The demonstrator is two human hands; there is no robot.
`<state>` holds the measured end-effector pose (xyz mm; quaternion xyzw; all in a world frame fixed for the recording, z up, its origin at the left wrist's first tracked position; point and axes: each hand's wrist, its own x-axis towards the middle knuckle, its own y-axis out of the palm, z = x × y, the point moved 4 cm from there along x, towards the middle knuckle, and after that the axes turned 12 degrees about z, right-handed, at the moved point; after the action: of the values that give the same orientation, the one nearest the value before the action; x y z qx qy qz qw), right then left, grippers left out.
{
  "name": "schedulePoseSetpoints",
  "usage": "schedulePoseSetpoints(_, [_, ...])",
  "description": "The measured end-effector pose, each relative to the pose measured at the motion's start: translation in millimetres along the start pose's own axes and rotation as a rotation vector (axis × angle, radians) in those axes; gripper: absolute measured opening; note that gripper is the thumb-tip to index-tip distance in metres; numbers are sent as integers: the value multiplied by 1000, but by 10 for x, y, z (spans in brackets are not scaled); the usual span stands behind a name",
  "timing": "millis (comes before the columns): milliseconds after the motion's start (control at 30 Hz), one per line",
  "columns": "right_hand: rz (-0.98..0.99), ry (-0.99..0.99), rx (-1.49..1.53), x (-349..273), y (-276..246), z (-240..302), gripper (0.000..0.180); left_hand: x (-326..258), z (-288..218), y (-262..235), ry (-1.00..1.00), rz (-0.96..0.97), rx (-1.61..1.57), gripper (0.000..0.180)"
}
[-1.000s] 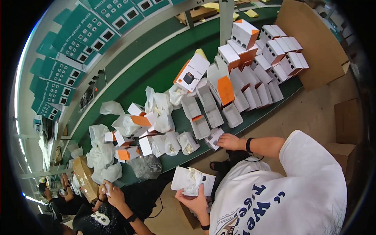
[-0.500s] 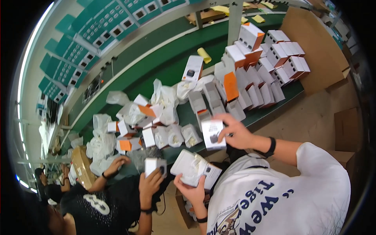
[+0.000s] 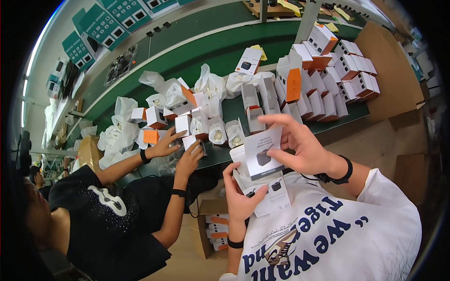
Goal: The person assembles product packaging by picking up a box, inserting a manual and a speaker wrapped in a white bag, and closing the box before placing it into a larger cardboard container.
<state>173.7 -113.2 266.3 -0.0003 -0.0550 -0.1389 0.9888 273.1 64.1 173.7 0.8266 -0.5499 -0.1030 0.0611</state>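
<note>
My left hand (image 3: pixel 240 199) grips an open white box (image 3: pixel 276 204) with small product pictures on its side, tilted in front of my chest. In my right hand (image 3: pixel 302 147) is a small white instruction booklet (image 3: pixel 262 146) with a dark speaker picture, pinched between thumb and fingers. The booklet is over the box's open end and partly hides what lies inside. Just beyond my hands stand open white boxes (image 3: pixel 235 133) with round items in clear wrap, and upright open empty-looking boxes (image 3: pixel 256 121).
A co-worker in a black shirt (image 3: pixel 117 220) is at my left, both hands (image 3: pixel 187 159) on white boxes. Stacked white-and-orange boxes (image 3: pixel 323 100) stand at right before a large cardboard carton (image 3: pixel 389 70). Plastic bags (image 3: pixel 117 122) lie at left; a carton of boxes (image 3: pixel 206 234) is below.
My right hand has brought the booklet down and left, over the open box. The box has turned more upright in my left hand. The co-worker's hands have moved to boxes on the bench.
</note>
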Motion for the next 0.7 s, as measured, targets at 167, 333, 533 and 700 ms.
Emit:
schedulePoseSetpoints(167, [-148,98,116,80,-166,-119,63,-50,-24,-70,26,22,143,90])
schedulePoseSetpoints(333, [11,138,-24,119,-191,-42,41,-114,37,-149,29,-27,0,90])
schedulePoseSetpoints(533, [438,-56,-524,267,124,357,24,-52,-133,-115,35,7,70,92])
schedulePoseSetpoints(700, [550,-109,-751,326,246,300,25,-67,-229,-60,40,25,123,96])
